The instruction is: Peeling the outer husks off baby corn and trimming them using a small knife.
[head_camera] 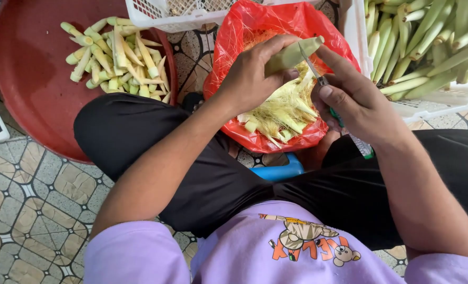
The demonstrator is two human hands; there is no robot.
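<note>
Now the left hand (252, 73) grips a green baby corn ear (293, 54) above the red bag (234, 37) of husks, while the right hand (352, 97) pinches a small knife (314, 68) on it, so slitting looks underway, and peeling seems next.

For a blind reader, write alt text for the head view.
Seen from above, a seated person's left hand holds a husked baby corn ear while the right hand slits it with a small knife over a red bag of husks. A red basin of peeled corn sits left, a white crate of ears right.
</note>
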